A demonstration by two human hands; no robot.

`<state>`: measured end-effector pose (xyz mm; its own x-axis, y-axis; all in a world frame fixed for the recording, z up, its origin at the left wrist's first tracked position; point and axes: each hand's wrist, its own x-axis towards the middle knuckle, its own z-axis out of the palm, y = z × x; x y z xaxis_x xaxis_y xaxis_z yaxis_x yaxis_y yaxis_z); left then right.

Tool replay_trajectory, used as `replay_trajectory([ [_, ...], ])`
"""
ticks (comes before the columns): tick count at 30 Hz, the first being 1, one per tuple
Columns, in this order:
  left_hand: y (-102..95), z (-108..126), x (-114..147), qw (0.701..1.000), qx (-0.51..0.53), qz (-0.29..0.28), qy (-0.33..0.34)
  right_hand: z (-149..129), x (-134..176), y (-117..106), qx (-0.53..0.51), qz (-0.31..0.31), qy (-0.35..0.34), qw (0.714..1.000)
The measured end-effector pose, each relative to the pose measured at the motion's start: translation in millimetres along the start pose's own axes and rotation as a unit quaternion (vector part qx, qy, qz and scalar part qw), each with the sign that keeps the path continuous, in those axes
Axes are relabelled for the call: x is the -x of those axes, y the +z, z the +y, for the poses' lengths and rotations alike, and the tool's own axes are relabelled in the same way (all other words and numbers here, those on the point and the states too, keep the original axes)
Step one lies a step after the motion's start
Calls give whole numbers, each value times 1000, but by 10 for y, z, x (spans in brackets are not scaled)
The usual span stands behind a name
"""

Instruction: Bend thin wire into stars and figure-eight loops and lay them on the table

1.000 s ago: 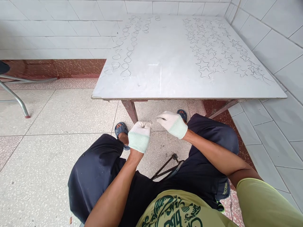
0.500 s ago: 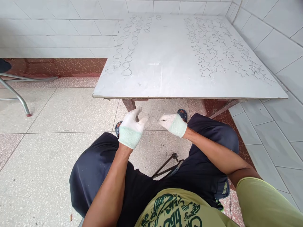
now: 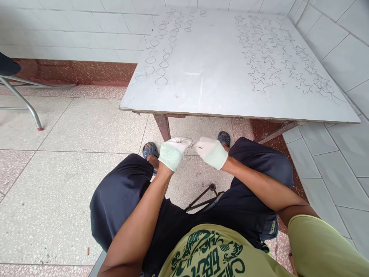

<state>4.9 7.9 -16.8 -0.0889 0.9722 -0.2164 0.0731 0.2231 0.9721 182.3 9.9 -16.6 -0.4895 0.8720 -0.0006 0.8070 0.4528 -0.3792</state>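
Both knit-gloved, the left hand [image 3: 176, 150] and right hand [image 3: 210, 151] pinch thin, curved wire [image 3: 193, 146] above speckled floor [image 3: 66, 196].

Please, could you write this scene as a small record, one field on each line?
Left hand: in white knitted glove with pale-green cuff, pinching thin curved metal wire
Right hand: in matching glove, closed on wire, close to left hand
Table: flat white top, reddish-brown legs
Table, left side: rows of thin wire figure-eight loops
Table, right side: many thin wire five-pointed stars
Footwear: dark blue-grey sandals
Floor: pale speckled tiles
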Motion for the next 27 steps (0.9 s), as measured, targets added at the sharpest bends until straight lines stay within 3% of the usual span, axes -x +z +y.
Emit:
replay_trajectory([
  [6, 66, -55, 6, 993, 109, 49, -22, -121, 18, -130, 111, -1, -57, 992],
  [11, 90, -88, 46, 964, 259, 42, -44, -170, -50, -167, 203, -20, -94, 974],
  [16, 52, -125, 73, 930, 347, 73, -93, -231, -51, -137, 232, -24, -116, 965],
  [20, -15, -132, 52, 931, 349, 68, -76, -279, -16, -127, 220, -23, -108, 969],
  [23, -52, -110, 30, 943, 322, 41, -69, -233, 15, -151, 174, 31, -79, 981],
  [25, -63, -91, 21, 951, 300, 21, -75, -163, 22, -167, 108, 52, -39, 992],
  [27, -60, -76, 19, 954, 291, 12, -77, -85, 13, -167, -12, 31, 16, 999],
])
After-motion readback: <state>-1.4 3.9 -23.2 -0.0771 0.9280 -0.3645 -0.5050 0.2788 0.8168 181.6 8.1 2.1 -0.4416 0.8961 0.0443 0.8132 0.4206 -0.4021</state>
